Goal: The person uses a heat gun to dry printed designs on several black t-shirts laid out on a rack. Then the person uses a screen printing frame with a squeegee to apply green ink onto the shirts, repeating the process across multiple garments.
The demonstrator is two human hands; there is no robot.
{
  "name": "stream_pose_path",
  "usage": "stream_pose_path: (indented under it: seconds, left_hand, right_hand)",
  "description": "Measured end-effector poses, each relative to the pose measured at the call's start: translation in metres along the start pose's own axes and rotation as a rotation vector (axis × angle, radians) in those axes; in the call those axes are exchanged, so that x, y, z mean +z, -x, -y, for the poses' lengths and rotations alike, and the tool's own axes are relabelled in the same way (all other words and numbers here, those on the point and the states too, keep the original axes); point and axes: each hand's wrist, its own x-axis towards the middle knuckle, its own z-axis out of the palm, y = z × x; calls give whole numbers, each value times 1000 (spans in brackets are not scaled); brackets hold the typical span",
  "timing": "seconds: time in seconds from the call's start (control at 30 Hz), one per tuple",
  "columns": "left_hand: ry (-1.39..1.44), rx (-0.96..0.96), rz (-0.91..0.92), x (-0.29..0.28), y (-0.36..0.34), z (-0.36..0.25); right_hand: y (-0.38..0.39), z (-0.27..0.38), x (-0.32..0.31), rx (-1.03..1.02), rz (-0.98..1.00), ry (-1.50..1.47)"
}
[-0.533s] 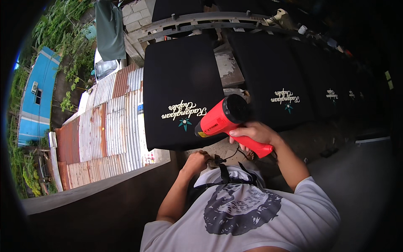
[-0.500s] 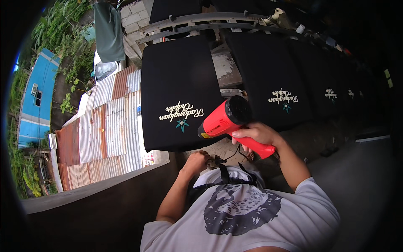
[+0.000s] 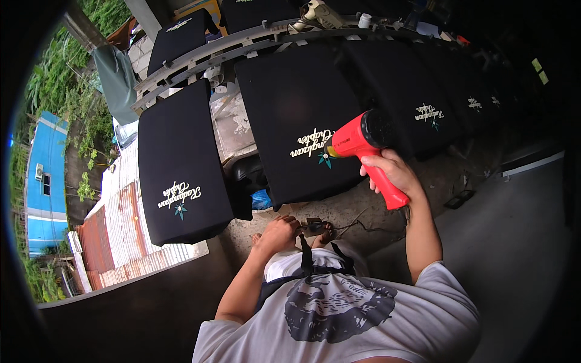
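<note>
My right hand is wrapped round the handle of a red heat gun with a black rear end. Its nozzle points left, over the printed lettering and green star-shaped leaf on a black cloth panel. That panel is stretched over a flat board. Low in front of my waist, my left hand is closed, and what its fingers hold, if anything, is hidden. Nearest to it on the left hangs another black panel with the same print.
More black printed panels run off to the right in a row. Behind them a metal rail crosses, with a beige tool and a white jar on it. A dark cord trails below the heat gun. Corrugated roofing lies beyond the left edge.
The view has shifted right along the row. The heat gun in my right hand has gone from beside the leftmost panel's print to the second panel's print. My left hand stays low and closed.
</note>
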Motion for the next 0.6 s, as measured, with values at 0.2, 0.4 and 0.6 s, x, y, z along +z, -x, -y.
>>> stream_pose_path:
  seconds: [0.2,0.4,0.6]
  left_hand:
    - [-24,-40,59,7,-58,-54]
    - [45,-28,51,21,-84,-49]
    - [1,8,62,20,-103,-37]
  right_hand:
    - [-16,-19,-50,41,108,-50]
    - [-24,-9,-69,140,225,24]
    - [-35,-7,-52,89,166,8]
